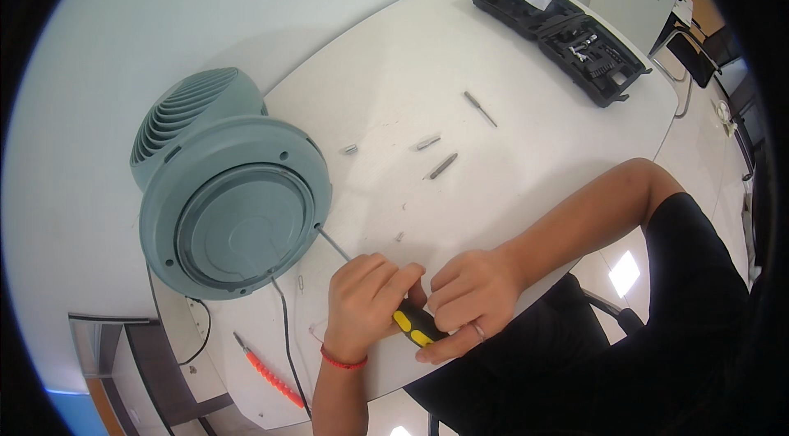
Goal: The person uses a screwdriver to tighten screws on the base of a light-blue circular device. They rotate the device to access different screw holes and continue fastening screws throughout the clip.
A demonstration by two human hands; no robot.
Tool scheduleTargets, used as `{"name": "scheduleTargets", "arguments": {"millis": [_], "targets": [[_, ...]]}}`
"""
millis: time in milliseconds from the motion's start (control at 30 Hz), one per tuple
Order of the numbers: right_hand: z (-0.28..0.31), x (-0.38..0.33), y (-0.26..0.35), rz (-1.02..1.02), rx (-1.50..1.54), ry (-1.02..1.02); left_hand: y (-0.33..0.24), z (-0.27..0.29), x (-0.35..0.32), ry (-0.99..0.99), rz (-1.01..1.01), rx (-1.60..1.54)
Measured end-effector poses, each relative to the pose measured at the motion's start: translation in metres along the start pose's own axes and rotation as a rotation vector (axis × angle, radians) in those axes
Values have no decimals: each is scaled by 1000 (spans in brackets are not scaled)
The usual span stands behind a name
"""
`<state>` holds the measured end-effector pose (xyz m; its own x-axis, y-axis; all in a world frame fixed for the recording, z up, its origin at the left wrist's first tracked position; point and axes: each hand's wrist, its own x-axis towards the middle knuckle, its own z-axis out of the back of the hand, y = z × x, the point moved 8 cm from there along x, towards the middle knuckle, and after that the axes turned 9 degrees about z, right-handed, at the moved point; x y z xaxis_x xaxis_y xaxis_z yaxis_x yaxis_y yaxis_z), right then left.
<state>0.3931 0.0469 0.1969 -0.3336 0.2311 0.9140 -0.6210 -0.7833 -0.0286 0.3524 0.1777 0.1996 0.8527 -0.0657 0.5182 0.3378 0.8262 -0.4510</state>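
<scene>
A grey-green fan point(246, 222) lies tipped on the table, its round base facing me. The thin shaft of a black and yellow screwdriver point(417, 327) reaches a hole at the right rim of the base. My left hand point(362, 300), with a red cord at the wrist, closes around the screwdriver where shaft meets handle. Around the rear of the handle is my right hand point(472, 296), also closed and wearing a ring. How deep the tip sits in the hole is hard to see. A black cord point(289, 337) runs from the base toward the near edge.
Beyond my hands lie a dark bit point(444, 166), a metal socket piece point(428, 143), a short metal piece point(351, 149) and a thin rod point(481, 108). An open black tool case point(596, 62) is at the far right. An orange flexible shaft point(269, 372) lies near left.
</scene>
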Motion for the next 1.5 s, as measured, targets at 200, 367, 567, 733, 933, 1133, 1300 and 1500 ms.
{"name": "scheduleTargets", "arguments": {"millis": [200,367,567,733,933,1133,1300,1500], "targets": [[-4,-1,-2,19,47,-34,-1,0,-3,0,-49,40],[-5,-3,1,9,161,82,-5,-2,-3,6,-85,91],[-4,-5,-1,-42,157,12,-7,-2,-1,-18,-74,58],[0,-3,-2,-29,193,-35,-6,0,-1,-23,-77,55],[-8,-3,1,-9,270,47,-4,4,-4,-24,-68,97],[-7,3,-6,-150,308,77,-4,3,-5,-12,-83,138],[-5,0,-3,-78,145,80,-5,2,-4,-9,-79,135],[-6,-4,-4,-91,189,104,-5,2,-4,-12,-86,154]]}}
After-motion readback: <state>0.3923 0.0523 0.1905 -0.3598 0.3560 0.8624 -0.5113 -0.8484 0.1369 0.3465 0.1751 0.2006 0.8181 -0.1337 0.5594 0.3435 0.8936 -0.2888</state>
